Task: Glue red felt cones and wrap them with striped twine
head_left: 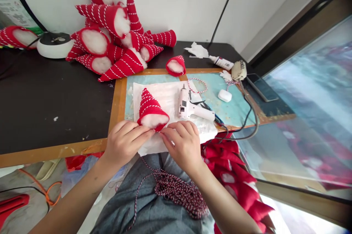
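A cord-spiralled red fabric cone (150,107), fluffy white inside, lies at one o'clock from the left hand (124,141), eleven from the right hand (183,142); whether either grip pinches it, I cannot tell.

Creased grey trousers (118,201) are worn, while both forearms (78,192) and fingers (139,133) are bare.

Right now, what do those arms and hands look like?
The left hand and right hand wear no gloves, and no rings or watch show. The left forearm and right forearm are bare, with no sleeves in view; the left one has a small spot.
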A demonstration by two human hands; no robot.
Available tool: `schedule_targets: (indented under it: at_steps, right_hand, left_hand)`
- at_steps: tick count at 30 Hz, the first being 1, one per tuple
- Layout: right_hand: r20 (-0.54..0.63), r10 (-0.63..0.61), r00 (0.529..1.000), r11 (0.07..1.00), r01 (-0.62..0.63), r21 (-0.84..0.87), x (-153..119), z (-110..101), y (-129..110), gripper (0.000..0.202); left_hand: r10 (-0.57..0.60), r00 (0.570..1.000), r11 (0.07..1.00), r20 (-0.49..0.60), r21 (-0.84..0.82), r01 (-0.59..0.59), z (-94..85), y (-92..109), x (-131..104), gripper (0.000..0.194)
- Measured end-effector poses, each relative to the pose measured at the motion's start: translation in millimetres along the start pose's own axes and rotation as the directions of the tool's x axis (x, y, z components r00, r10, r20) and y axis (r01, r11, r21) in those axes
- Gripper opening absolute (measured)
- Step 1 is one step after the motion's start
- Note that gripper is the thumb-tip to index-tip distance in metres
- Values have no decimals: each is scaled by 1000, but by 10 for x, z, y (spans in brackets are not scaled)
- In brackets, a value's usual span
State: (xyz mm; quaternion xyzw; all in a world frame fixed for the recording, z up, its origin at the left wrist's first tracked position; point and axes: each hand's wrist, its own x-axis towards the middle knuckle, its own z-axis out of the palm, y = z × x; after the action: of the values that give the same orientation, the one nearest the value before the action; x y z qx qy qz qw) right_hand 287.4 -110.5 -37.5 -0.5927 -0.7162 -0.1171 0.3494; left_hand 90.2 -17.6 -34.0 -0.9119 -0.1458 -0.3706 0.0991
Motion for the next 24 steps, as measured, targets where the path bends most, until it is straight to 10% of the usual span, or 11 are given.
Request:
schedule_targets:
  at_steps: [24]
  right_hand:
    - [80, -138, 987, 981, 147, -124, 226, 114, 104, 9]
  left_hand:
    - [51, 999, 998, 15, 30, -51, 41, 13, -7, 12]
